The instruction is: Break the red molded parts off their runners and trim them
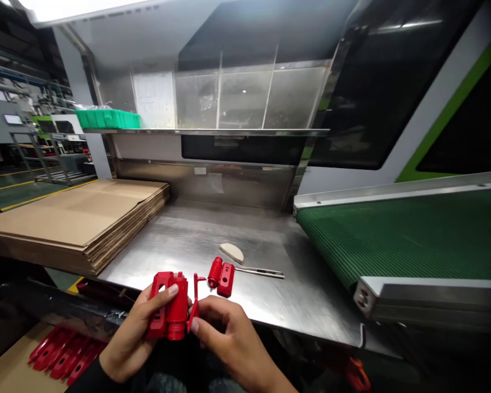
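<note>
My left hand (133, 327) is closed round a red plastic part (175, 305), a flat slotted plate joined to a threaded cylinder, with the thumb across its front. Beside it, my right hand (229, 330) pinches a thin red plastic strip (195, 300) with a short side branch. Whether the strip is still joined to the part I cannot tell. Another red plastic part (226, 279) of like shape lies on the metal table (262, 305) just beyond. A utility knife (262, 272) and a pale half-round pad (232, 252) rest behind it.
A stack of flat cardboard (85, 213) covers the table's left side. The green conveyor belt (413, 234) slopes in from the right. Several red parts (65, 352) lie in a cardboard box at lower left. A green bin (108, 118) stands on the shelf above.
</note>
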Motion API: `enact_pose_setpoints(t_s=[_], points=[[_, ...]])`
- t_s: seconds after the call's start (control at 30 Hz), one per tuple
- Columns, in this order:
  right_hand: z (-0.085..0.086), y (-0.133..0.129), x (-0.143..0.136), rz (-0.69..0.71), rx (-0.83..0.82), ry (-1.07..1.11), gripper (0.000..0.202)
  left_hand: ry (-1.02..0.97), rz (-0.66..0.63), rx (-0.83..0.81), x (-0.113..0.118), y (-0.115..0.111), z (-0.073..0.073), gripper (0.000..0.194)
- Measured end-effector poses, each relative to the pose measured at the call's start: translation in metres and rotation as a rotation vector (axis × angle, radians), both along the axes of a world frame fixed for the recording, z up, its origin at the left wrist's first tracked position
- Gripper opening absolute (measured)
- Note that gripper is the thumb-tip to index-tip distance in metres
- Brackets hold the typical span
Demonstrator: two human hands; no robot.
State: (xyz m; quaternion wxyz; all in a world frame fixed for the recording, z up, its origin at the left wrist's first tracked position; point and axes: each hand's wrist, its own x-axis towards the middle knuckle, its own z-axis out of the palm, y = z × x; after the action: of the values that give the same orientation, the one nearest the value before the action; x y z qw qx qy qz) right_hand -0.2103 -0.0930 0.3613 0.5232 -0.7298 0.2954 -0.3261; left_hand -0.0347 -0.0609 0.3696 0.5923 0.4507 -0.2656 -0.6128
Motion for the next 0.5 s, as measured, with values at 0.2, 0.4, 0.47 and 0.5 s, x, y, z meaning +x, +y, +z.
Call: enact_pose_setpoints(t_s=[0.2,0.4,0.47,0.5], points=[[-0.011,-0.012,-0.012,-0.078,-1.465,0.02,0.027,0.272,-0.206,0.238,-0.002,-0.012,-0.013,0.028],[-0.035,0.003,-0.012,-0.049,0.175,-0.262,0.022,-0.094,-0.063,-0.119,-0.01,-0.004,-0.02,0.049],[-0.057,0.009,-0.013,0.068,0.741,-0.356,0.039,-0.238,-0.113,-0.252,-0.008,-0.001,-0.023,0.058],[-0.07,0.011,-0.017,0.08,0.823,-0.358,0.043,-0.268,-0.155,-0.297,-0.006,0.0,-0.024,0.06]])
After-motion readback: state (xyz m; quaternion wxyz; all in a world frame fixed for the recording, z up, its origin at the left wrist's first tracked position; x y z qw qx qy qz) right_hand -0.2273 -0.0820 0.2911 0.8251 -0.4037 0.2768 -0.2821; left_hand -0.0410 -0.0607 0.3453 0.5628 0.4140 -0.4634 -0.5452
